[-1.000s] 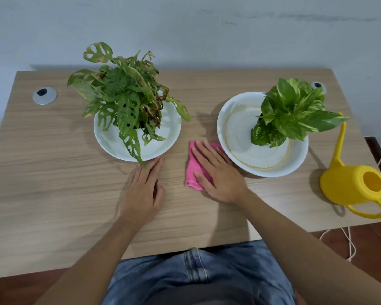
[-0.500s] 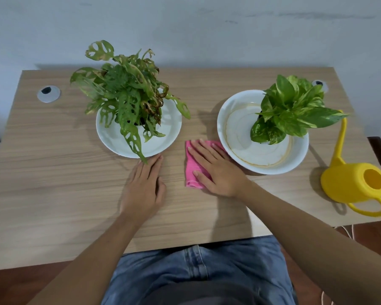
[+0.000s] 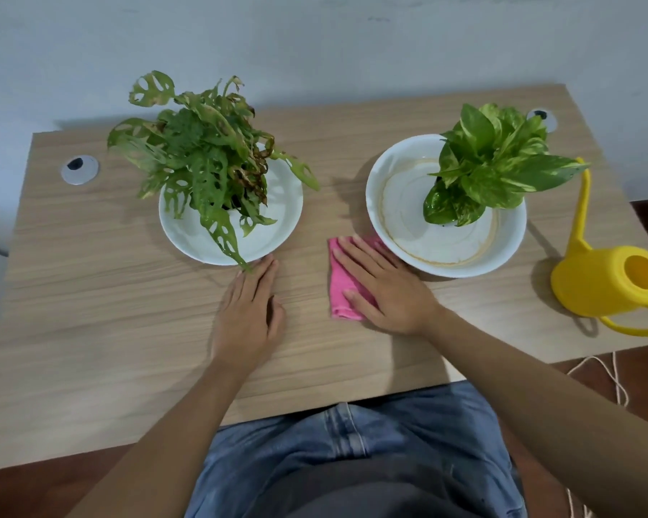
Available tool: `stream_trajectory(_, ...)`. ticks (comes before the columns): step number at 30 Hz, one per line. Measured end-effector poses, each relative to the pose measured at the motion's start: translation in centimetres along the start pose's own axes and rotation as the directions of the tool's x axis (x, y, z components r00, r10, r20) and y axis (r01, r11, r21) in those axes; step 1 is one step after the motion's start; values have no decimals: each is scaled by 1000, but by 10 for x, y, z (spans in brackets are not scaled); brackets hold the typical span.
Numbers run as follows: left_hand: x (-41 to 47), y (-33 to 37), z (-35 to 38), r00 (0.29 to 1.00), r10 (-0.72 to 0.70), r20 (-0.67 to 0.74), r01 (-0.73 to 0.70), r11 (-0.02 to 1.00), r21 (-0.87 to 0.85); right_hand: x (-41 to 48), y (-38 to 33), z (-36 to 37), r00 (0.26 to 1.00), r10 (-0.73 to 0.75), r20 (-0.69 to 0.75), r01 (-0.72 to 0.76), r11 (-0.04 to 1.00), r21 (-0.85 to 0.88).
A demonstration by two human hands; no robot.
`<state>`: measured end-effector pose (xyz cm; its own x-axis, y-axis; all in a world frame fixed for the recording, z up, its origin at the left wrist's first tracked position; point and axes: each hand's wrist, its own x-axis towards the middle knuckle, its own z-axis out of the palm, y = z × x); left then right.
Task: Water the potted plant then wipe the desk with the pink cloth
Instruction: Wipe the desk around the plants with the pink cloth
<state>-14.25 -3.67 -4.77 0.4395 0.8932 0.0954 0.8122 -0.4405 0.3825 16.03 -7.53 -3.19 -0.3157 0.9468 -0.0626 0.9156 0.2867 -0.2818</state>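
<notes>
**Pink cloth pinned flat under the right hand**

The pink cloth (image 3: 343, 284) lies on the bench (image 3: 90, 293) beneath the right hand (image 3: 384, 289) — fingers (image 3: 356, 261) spread flat, pressing, not clenched. The left hand (image 3: 249, 312) rests open, palm down. Two white dishes flank the cloth — the right dish (image 3: 446, 252) touches it; the yellow watering can (image 3: 610, 284) stands well apart.

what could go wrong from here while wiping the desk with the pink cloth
1. The right hand presses the folded pink cloth right beside the white saucer with brown water rings; a sideways wipe may nudge it and disturb the yellow-green potted plant.
2. The left hand lies flat at the drooping leaf tip of the holey-leaved green plant and could snag it.
3. The yellow plastic watering can stands near the desk's right edge; a wide sweep might knock it off.
</notes>
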Motion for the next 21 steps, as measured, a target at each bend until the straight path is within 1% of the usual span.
stream_trajectory(5, -1, -2, 2, 1000, -1, 7, 1, 1000, 13, -65, 26, -11, 992, -15, 122, 18, 1000, -22)
stream_trajectory(9, -1, -3, 5, 1000, -7, 9, 7, 1000, 22, -66, 28, -11, 992, -36, 122, 41, 998, -41)
stream_trajectory(13, -1, -2, 4, 1000, -3, 9, 3, 1000, 20, -30, 13, -3, 997, -30, 66, 34, 997, -64)
stream_trajectory(16, -1, 0, 2, 1000, -8, 0, 8, 1000, 22, 17, -4, 1, 1000, -6, 19, 7, 998, -61)
stream_trajectory(18, 0, 1, 1, 1000, -7, -2, 7, 1000, 18, 53, -13, 2, 999, 45, -12, -46, 997, -56)
stream_trajectory(21, -1, 1, -2, 1000, 14, -1, -14, 999, 29, 100, -25, 2, 984, 175, -28, -176, 984, -14)
